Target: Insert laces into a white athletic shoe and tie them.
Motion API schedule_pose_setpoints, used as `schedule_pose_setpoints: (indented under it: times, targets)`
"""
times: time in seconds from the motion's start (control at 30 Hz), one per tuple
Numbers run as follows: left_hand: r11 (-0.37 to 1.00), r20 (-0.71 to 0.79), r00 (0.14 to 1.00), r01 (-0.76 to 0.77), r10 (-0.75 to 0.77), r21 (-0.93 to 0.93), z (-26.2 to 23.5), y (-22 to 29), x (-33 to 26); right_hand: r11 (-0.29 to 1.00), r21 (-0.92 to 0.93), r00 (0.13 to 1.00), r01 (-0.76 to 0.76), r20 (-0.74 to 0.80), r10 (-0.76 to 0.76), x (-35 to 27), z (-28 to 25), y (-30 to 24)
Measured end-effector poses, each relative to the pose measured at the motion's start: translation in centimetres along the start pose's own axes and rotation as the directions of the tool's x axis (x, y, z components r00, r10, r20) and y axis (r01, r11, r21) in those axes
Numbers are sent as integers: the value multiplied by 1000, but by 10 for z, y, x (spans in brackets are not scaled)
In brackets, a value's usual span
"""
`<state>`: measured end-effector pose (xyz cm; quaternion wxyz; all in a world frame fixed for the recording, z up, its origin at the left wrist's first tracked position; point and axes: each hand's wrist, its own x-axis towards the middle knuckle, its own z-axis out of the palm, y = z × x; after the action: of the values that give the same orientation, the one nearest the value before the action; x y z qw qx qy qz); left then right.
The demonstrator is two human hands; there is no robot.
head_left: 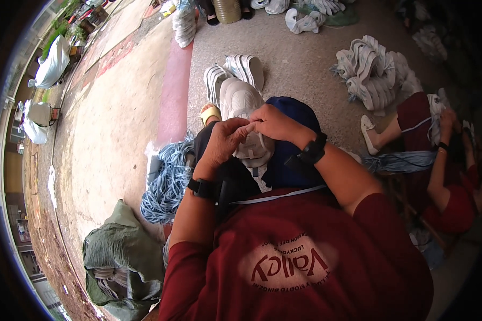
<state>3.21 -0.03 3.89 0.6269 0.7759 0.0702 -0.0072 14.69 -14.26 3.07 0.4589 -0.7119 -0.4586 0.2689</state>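
Lacing job w/ a white shoe [245,115], resting on the lap over dark blue cloth [292,115], roughly mid-picture, well in from the concrete floor [300,64] edges. Left hand [222,142] curled round the shoe's left side near the tongue, fingers bent, thumb & forefinger pinched toward the other hand; appears to grip the upper or a lace end, can't tell which. Right hand [276,123] closed in a pinch just above the eyelet area, fingertips meeting the left's; something thin seems held between them, too small to make out.

Progress, as a judgement: mid-way. Lace not visibly run through the whole upper, so threading prob. still to finish; pairs of white shoes [235,72] lying just beyond the knees, unclear if done. Bundle of pale blue laces [168,184] on the floor by the left knee, big stock left.

Shoe long axis runs near-vertical in view, toward & away from the body; rounded end away, which end that is not clear.

Another person's hand [447,120] at right edge, busy w/ similar white stuff. Green sack [120,251] at lower left.
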Motion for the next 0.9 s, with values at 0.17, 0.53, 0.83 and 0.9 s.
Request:
schedule_pose_setpoints:
  times: [0.17, 0.53, 0.83, 0.9]
  targets:
    - [955, -241, 963, 51, -125, -292, 13, -44, 10, 995, 18, 964, -102, -246, 103, 21, 16, 31]
    - [818, -329, 906, 32, -266, -574, 11, -45, 2, 993, 29, 908, -112, -403, 114, 30, 24, 45]
    - [911, -190, 918, 284, -348, -301, -18, -38, 15, 920, 269, 904, -284, -246, 351, 39, 17, 42]
    - [949, -157, 938, 295, -310, -116, -22, -37, 21, 914, 205, 878, -351, -266, 397, 42, 18, 43]
